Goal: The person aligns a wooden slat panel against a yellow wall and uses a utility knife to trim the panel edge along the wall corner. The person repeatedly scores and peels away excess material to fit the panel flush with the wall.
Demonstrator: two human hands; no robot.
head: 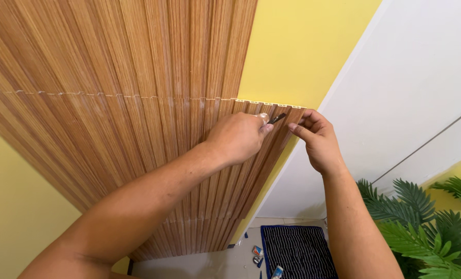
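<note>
The left hand (238, 137) is closed in a fist around a small dark tool (277, 118), only its tip showing past the thumb, and that tip rests against the top edge of the outermost wood-grain slat panel (272, 150) on the yellow wall (297, 46). The right hand (318, 139) sits just beside it on the panel's outer edge, its fingers loosely curled, index and thumb pinching or pressing the edge; whether it actually grips anything I cannot tell. The panel's long axis runs from the floor up toward the hands, and its cut top lies directly in front of both, level with the seam (112, 95) that crosses the neighbouring wall cladding (112, 62). The left hand is the one nearer the tool's working point; the right is nearer the free outer edge, where the white wall (421, 77) begins. Far below, on the floor, a dark rug with thin white stripes (297, 250) lies by the wall, and just beside its left edge sit a few small tubes or packets (259, 253), white with blue and red patches, too small to make out further. Green palm-like fronds (432, 222) fill the lower right corner.
</note>
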